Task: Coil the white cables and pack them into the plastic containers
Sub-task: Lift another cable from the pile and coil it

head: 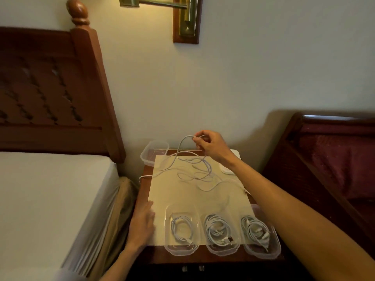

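The right hand (211, 146) pinches a loose white cable (183, 159) and lifts it above the cream mat (182, 191) on the counter (145, 191); its grip is closed on the cable. The left hand (142, 224) lies flat, fingers straight, on the mat's near-left edge. Three near containers (181, 248) each hold a coiled cable. An empty container (154, 153) sits at far left.

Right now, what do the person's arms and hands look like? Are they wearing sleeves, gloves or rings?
Both arms are bare as far as the picture shows: no sleeves and no gloves. The left hand and right hand are bare too. I can see no watch, bracelet or ring, though the picture is too soft to rule out a thin ring. The right arm stretches long across the view; the left shows only from the forearm down.
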